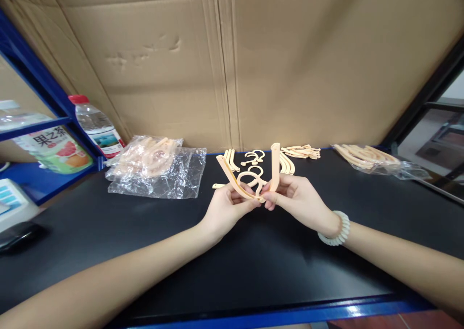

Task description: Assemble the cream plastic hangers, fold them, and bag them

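Note:
My left hand (226, 208) and my right hand (295, 198) meet above the middle of the black tabletop (253, 261). Together they hold a peach plastic hanger (250, 179) folded into a V, its two arms pointing up and a round hook piece between them. My left fingers pinch the left arm, my right fingers pinch the right arm (275, 167). A pale bead bracelet (337, 230) circles my right wrist. Just behind the hands lie loose peach hooks (253, 156) and curved arm pieces (300, 151).
A clear plastic bag with peach parts (155, 167) lies at the left. Another bag of parts (369, 157) rests at the far right. A water bottle (96, 126) and a drink carton (58, 148) stand by the blue shelf. A cardboard wall (232, 63) backs the table.

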A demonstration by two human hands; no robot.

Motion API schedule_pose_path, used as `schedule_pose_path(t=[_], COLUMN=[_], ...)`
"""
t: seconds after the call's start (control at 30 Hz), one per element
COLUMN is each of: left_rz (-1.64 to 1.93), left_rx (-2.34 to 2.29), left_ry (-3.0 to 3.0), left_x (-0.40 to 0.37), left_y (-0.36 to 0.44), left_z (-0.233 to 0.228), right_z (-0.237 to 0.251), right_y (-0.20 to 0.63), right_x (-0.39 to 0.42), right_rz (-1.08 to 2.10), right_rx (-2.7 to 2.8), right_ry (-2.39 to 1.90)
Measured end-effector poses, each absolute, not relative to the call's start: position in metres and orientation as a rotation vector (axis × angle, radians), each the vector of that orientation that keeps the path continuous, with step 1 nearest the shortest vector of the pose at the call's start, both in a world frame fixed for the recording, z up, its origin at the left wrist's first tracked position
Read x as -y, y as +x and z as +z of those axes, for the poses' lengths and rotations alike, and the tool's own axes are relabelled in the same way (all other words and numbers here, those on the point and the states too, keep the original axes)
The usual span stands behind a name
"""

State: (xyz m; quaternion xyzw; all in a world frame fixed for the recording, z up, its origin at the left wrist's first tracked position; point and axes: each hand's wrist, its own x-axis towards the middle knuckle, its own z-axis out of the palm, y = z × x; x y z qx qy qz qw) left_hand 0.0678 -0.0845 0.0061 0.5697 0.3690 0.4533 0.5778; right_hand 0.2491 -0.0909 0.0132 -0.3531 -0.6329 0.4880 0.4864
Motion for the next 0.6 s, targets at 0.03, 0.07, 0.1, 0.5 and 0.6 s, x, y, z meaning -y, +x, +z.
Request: schedule_pose_path(t=[0.03,0.07,0.1,0.5,0.6], left_rz=[1.060,1.060,1.061,1.094,1.116], left_rx=[-0.854,-0.845,-0.838,-0.897,-0.888], left_ry=[1.326,1.319,1.313,1.225,1.172], left_x=[0.084,0.084,0.084,0.083,0.077], left_y=[0.068,0.068,0.068,0.067,0.062], left_z=[0.006,0.006,0.006,0.012,0.019], right_z=[0.013,0.014,0.014,0.012,0.017], right_y=[0.249,0.248,0.248,0.250,0.259], right_x=[0.091,0.092,0.092,0.087,0.080], right_rz=[1.184,1.179,1.172,1.251,1.319], right_rx=[1.533,1.525,1.515,1.429,1.396], right_ry=[-0.861,-0.862,-0.864,-0.855,-0.842])
